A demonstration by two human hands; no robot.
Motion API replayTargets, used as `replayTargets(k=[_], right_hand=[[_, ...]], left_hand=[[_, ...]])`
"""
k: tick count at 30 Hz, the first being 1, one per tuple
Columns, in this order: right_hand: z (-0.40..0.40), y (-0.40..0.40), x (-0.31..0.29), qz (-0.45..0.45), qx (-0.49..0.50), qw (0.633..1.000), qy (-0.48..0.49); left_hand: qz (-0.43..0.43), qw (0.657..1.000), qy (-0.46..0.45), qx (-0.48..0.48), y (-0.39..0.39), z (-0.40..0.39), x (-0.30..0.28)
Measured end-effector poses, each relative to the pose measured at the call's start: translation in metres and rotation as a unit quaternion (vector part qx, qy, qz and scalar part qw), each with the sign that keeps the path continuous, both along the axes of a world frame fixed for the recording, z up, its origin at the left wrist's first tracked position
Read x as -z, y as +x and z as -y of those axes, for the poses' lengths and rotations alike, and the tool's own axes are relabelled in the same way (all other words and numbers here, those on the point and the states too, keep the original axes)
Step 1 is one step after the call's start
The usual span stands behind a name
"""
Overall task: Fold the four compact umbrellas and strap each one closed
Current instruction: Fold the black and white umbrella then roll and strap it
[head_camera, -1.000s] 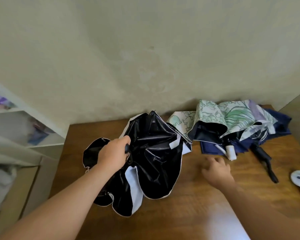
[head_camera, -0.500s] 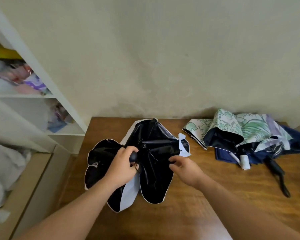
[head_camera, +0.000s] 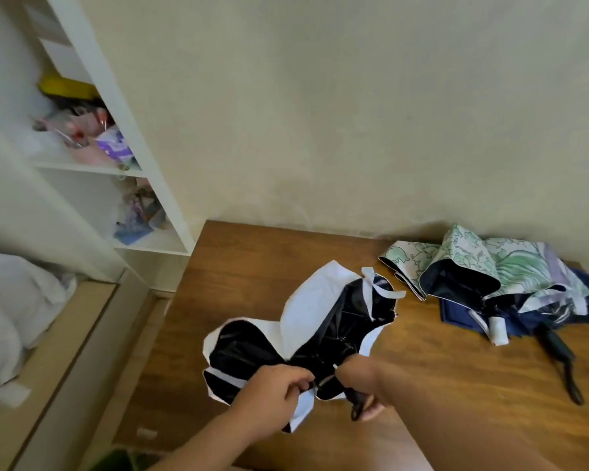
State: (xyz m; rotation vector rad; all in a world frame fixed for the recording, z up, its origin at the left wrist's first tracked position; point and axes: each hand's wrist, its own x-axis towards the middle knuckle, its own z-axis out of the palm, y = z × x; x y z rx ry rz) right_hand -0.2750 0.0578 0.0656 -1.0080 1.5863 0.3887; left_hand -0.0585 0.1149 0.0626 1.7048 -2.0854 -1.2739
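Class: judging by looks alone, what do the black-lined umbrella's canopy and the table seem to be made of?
Umbrella canopy: looks like thin synthetic fabric; the black inner face is glossy with streaky highlights, suggesting a coating, while the pale outer face looks matte. It creases and flops softly.
Table: brown surface with visible grain and a slight sheen, so wood or a wood-look laminate; which one is unclear.

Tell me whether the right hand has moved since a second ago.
Yes. The right hand left the bare table near the patterned umbrella pile and now grips the black-and-white umbrella.
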Motion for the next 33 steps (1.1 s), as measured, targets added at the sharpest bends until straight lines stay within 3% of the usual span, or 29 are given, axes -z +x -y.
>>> replayTargets(k=[4,9,13,18,24,30,33], right_hand=[[-0.017,-0.005,0.041,-0.114,-0.117,0.978,-0.127],[-0.033,0.002,0.030,-0.035,-0.084,0.978,-0.189],[-0.040,-0.001,0.024,-0.052,-0.130,0.942,-0.304],[-0.046,-0.009,0.007,-0.120,-0.162,0.842,-0.500],[-0.026,-0.047,-0.015,-0.155,-0.202,0.705,-0.662],[-0.012,-0.063,-0.048,-0.164,-0.243,0.614,-0.732],[-0.006,-0.066,-0.053,-0.180,-0.261,0.596,-0.738]], left_hand=[[-0.004,0.999,0.003,-0.039,0.032,-0.001,-0.019],[0.010,0.993,-0.066,-0.102,0.072,0.027,-0.056],[0.028,0.986,-0.127,-0.106,0.077,0.078,-0.085],[0.007,0.982,-0.159,-0.098,0.079,0.129,-0.103],[-0.114,0.980,-0.106,-0.122,0.079,0.156,-0.128],[-0.214,0.970,-0.070,-0.091,0.060,0.157,-0.154],[-0.248,0.964,-0.089,-0.047,0.045,0.157,-0.166]])
